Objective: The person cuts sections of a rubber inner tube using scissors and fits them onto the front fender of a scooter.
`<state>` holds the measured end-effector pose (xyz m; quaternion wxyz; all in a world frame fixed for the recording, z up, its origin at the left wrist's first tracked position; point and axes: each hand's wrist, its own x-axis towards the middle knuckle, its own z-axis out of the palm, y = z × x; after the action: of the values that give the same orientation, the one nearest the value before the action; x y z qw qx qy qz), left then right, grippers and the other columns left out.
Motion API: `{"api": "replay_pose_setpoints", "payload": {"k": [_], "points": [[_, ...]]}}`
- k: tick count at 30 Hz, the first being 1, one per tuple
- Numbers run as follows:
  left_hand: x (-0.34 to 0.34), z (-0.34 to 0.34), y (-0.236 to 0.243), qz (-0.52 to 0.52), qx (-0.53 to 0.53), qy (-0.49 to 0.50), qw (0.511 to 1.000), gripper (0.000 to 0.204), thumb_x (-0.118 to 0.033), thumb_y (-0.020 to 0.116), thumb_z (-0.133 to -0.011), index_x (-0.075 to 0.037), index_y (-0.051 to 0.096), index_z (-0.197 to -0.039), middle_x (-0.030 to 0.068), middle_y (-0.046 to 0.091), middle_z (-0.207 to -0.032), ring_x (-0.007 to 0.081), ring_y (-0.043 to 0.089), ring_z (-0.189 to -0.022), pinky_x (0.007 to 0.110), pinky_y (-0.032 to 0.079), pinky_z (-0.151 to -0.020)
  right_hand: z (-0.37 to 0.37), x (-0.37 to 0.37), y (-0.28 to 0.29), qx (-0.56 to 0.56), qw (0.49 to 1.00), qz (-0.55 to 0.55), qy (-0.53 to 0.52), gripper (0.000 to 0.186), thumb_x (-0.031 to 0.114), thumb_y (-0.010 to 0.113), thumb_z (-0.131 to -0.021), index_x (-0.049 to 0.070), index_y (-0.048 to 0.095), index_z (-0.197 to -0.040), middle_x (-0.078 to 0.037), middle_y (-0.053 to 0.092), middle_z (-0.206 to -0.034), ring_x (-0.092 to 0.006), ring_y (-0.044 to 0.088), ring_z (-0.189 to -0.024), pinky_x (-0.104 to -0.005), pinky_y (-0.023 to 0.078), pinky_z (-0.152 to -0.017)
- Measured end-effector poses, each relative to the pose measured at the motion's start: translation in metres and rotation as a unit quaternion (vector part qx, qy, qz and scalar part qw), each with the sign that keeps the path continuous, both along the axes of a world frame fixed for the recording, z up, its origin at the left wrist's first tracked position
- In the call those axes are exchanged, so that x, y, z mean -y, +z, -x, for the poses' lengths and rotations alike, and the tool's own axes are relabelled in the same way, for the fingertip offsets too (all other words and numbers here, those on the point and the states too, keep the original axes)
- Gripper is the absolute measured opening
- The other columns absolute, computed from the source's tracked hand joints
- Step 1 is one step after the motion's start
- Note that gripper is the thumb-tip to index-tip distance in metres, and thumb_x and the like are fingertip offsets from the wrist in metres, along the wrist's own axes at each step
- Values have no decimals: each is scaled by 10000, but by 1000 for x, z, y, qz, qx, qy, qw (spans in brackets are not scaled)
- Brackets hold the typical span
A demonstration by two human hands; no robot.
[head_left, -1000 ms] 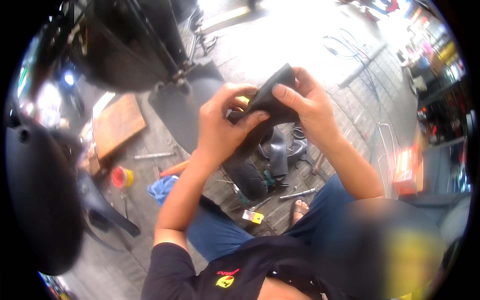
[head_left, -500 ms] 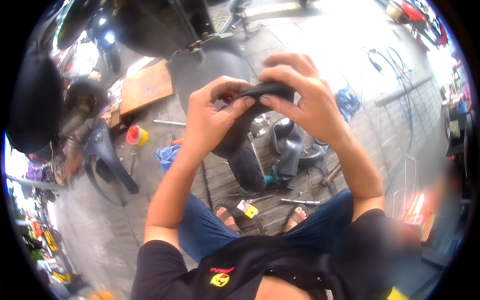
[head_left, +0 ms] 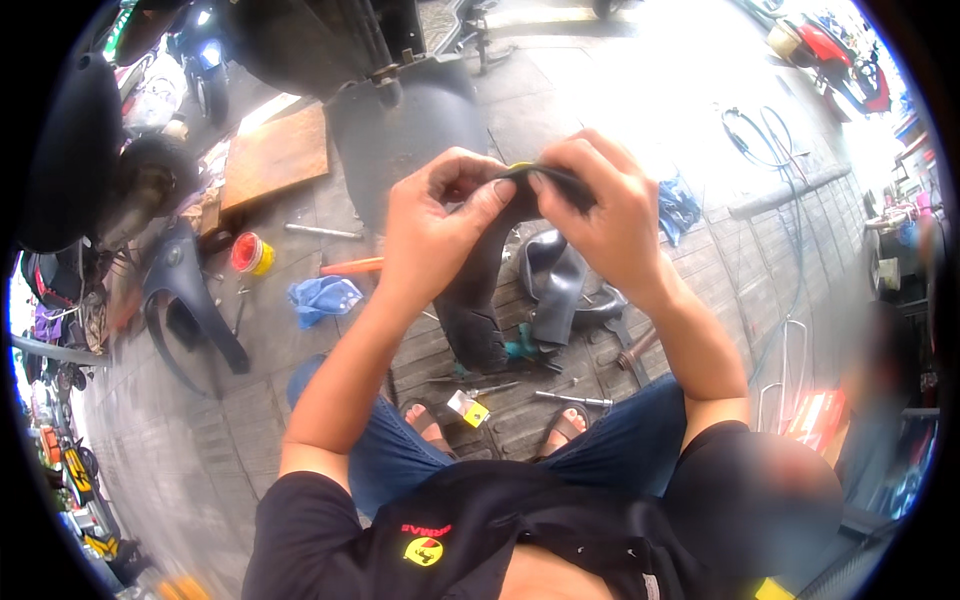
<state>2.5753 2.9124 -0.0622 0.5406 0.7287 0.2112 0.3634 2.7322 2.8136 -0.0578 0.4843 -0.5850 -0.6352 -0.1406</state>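
A black tyre [head_left: 468, 295] hangs in front of me, its tread end low near the floor and its upper edge between my hands. My left hand [head_left: 440, 205] pinches that edge between thumb and curled fingers. Close beside it, my right hand [head_left: 600, 195] grips the same edge, thumb on the near side and fingers over the far side. A small spot of yellow [head_left: 520, 166] shows between the two hands on the upper edge. Behind my right forearm, a limp dark inner tube [head_left: 550, 290] lies on the floor.
Around my feet lie a metal bar [head_left: 575, 398], a yellow-and-white packet [head_left: 468, 408] and a hammer-like tool [head_left: 635, 350]. Leftward are a blue cloth [head_left: 325, 298], a red-and-yellow tub [head_left: 252, 254], a curved dark panel [head_left: 190, 295] and a wooden board [head_left: 275, 155]. A grey fender [head_left: 405, 130] stands ahead.
The tyre has tilted and its lower end has shifted left. My right hand's raised fingers have come down and closed over the edge. A yellow spot now shows there.
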Motion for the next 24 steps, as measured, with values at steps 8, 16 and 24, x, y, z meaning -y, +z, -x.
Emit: {"api": "replay_pose_setpoints", "payload": {"k": [8,16,24], "points": [[1,0,-8,-55,72,63,994,77,-53,667,-837,10,659,-879,37,641,-776,82,572,-724,238,464,-677,17,-8,-6,78,995,-59,-16,218,31,725,-669,53,606,-849,-78,559,-761,-267,561,-683,-359,471,-591],[5,2,-4,-89,89,71,990,55,-32,654,-853,-1,661,-899,17,626,-849,75,549,-777,210,423,-699,27,-9,-10,76,995,-69,-2,274,-16,717,-670,17,607,-919,-105,576,-817,-276,582,-718,-358,491,-593],[-1,4,-4,-108,95,81,986,96,-61,685,-858,11,677,-920,62,660,-815,112,618,-753,258,503,-697,33,-14,-10,27,998,-61,12,265,-24,702,-700,1,604,-944,-128,588,-841,-302,591,-741,-381,498,-618]]}}
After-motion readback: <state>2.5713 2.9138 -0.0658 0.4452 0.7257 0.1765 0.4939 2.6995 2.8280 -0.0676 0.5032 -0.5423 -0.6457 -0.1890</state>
